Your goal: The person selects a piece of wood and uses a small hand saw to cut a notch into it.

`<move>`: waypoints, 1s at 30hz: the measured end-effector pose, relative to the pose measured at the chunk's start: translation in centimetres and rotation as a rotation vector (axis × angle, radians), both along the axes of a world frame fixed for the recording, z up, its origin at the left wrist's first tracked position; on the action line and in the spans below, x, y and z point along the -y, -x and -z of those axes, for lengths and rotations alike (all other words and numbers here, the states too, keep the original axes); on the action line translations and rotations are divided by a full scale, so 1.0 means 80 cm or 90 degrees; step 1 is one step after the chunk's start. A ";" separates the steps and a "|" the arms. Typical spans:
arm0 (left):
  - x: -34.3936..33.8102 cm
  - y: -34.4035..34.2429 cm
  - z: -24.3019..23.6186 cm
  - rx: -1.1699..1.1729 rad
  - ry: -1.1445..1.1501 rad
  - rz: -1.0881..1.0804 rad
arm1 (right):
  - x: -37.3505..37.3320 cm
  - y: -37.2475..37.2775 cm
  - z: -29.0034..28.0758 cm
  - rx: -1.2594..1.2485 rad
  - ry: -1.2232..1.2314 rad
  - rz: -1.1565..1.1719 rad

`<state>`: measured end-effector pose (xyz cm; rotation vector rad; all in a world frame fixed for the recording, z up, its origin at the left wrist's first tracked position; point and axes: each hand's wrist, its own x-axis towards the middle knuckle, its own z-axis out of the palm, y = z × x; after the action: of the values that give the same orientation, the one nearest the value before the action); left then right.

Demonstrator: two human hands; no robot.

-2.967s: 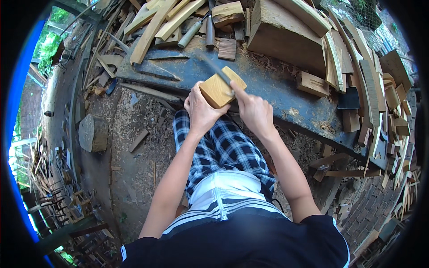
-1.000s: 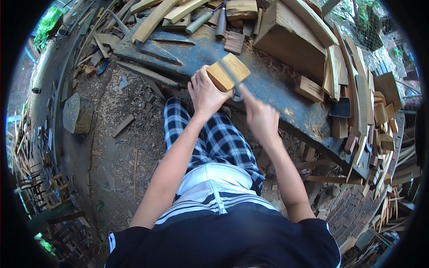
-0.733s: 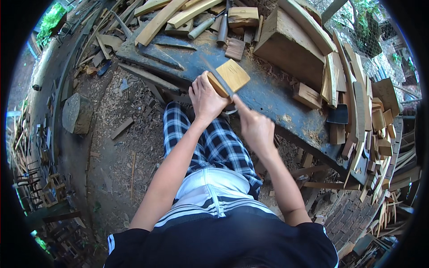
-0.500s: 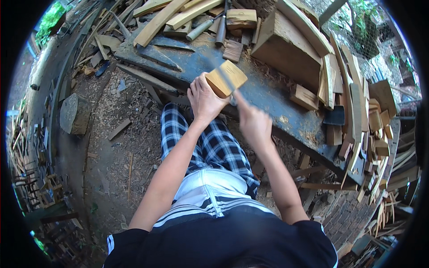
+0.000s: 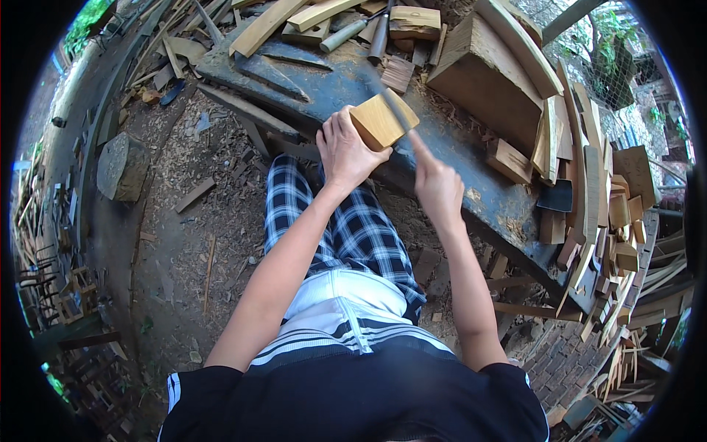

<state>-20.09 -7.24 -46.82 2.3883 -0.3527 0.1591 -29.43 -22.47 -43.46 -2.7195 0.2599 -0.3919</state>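
A squared block of yellowish wood (image 5: 372,121) is held at the front edge of the blue-grey workbench (image 5: 434,163). My left hand (image 5: 344,151) grips its near left side, thumb along the lower edge and fingers curled over the left side. Across the block's upper face, near its right end, lies a narrow flat metal file (image 5: 398,110), its far end smeared by motion. My right hand (image 5: 440,184) is closed round the near end of the file, with the index finger stretched along it. The file's handle is hidden in the fist.
Two handled tools, one with a greenish handle (image 5: 343,37) and one with a dark handle (image 5: 379,40), lie at the bench's back. A large wooden block (image 5: 486,81) and curved offcuts (image 5: 585,195) crowd the right. A stump (image 5: 123,168) stands on the chip-strewn ground.
My right hand has pushed the file slightly forward and to the right over the block. My left hand keeps its grip on the block. The whole view has shifted a little.
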 end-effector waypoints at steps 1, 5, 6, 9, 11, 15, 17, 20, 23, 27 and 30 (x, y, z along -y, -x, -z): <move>-0.001 -0.001 0.000 -0.024 -0.013 -0.006 | 0.005 -0.009 0.005 0.009 0.007 0.006; -0.001 0.001 0.001 -0.036 -0.025 -0.020 | -0.025 0.006 0.000 -0.030 0.031 -0.028; -0.002 -0.001 0.002 -0.031 -0.022 -0.022 | -0.036 0.016 -0.009 -0.014 0.004 -0.079; -0.004 0.001 0.004 -0.007 -0.011 -0.017 | -0.007 0.004 -0.001 -0.003 -0.026 -0.034; -0.001 -0.003 0.003 -0.015 -0.018 -0.011 | 0.008 -0.011 0.007 -0.001 -0.014 0.011; -0.001 -0.004 0.006 -0.014 -0.006 -0.017 | -0.035 0.006 -0.020 -0.111 -0.035 -0.028; 0.001 -0.003 0.004 -0.002 -0.006 -0.020 | -0.034 0.015 -0.022 -0.111 -0.017 -0.040; 0.002 -0.001 -0.002 -0.002 0.006 -0.006 | 0.013 -0.015 0.006 -0.008 0.001 0.016; 0.002 -0.001 0.003 0.017 -0.017 -0.025 | -0.005 -0.011 0.007 -0.016 0.016 -0.002; -0.001 -0.002 0.015 0.029 -0.020 -0.039 | -0.034 0.011 -0.010 -0.015 0.019 -0.078; -0.001 0.000 0.000 -0.025 -0.012 -0.010 | 0.017 -0.016 0.010 -0.012 0.006 0.024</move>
<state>-20.05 -7.14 -46.79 2.4093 -0.3183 0.1165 -28.16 -23.86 -44.27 -2.7316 0.3166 -0.3791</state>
